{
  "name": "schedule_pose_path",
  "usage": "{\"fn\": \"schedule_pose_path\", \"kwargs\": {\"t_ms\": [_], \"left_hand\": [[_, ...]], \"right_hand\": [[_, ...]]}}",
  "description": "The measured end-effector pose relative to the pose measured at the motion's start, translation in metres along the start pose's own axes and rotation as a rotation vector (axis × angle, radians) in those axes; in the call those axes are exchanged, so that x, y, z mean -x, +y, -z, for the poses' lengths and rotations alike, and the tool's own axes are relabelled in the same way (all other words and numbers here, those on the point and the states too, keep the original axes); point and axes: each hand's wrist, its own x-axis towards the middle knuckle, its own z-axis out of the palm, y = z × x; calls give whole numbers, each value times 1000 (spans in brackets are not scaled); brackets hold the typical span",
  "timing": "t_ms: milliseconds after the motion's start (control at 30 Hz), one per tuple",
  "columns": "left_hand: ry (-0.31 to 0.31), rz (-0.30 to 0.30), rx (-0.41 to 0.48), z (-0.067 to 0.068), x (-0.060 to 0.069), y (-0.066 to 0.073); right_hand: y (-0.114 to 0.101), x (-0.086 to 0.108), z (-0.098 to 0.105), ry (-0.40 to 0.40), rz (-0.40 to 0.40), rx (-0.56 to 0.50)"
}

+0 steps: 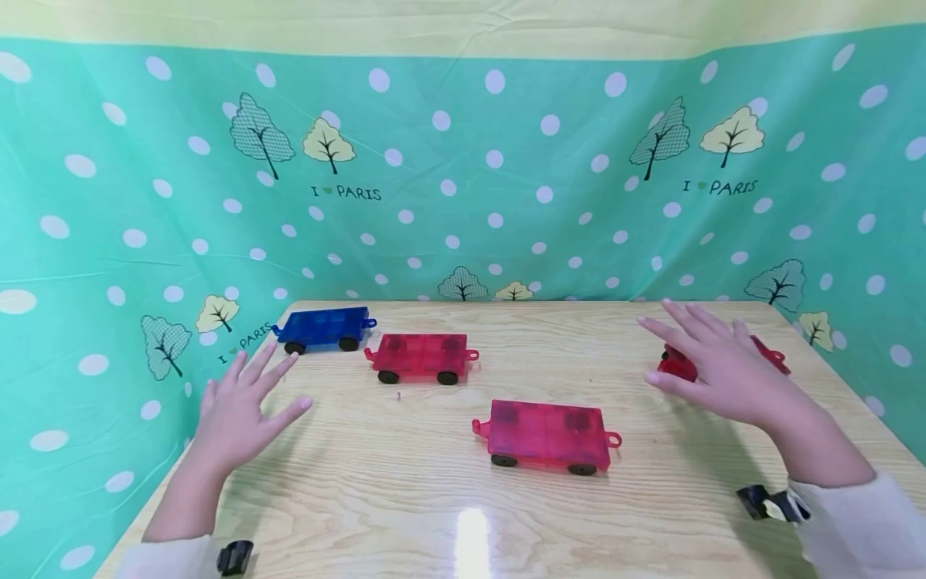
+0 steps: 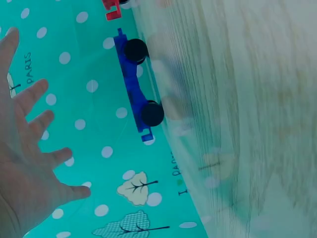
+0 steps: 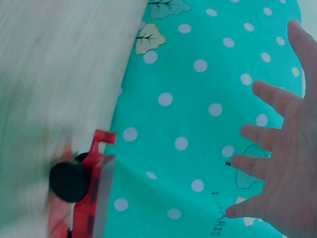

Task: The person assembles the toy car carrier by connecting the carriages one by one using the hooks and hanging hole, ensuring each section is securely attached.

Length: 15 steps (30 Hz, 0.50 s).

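Observation:
My left hand [image 1: 237,412] is spread above the table's left side, holding nothing. Nearest to it stands a blue toy train car [image 1: 324,329] with black wheels, also seen side-on in the left wrist view. Over the right side, my right hand [image 1: 723,366] hovers with fingers apart and nothing in them. Behind it a red toy train car [image 1: 771,354] is partly hidden; its hook and a wheel show in the right wrist view. Two pinkish-red translucent cars stand between the hands: one farther back [image 1: 421,355], the other nearer the front [image 1: 547,435].
The cars stand on a light wood-grain table [image 1: 362,482]. A green curtain [image 1: 499,169] with white dots and printed trees rises behind it and along both sides. Black straps [image 1: 767,503] sit at the sleeve cuffs.

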Motion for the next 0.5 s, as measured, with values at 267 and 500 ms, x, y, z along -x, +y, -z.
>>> {"fn": "schedule_pose_path", "kwargs": {"t_ms": [267, 500], "left_hand": [[16, 9, 129, 0, -3, 1], [41, -11, 230, -2, -9, 1]], "right_hand": [[-19, -13, 5, -15, 43, -49], [-33, -26, 5, -38, 71, -101]]}}
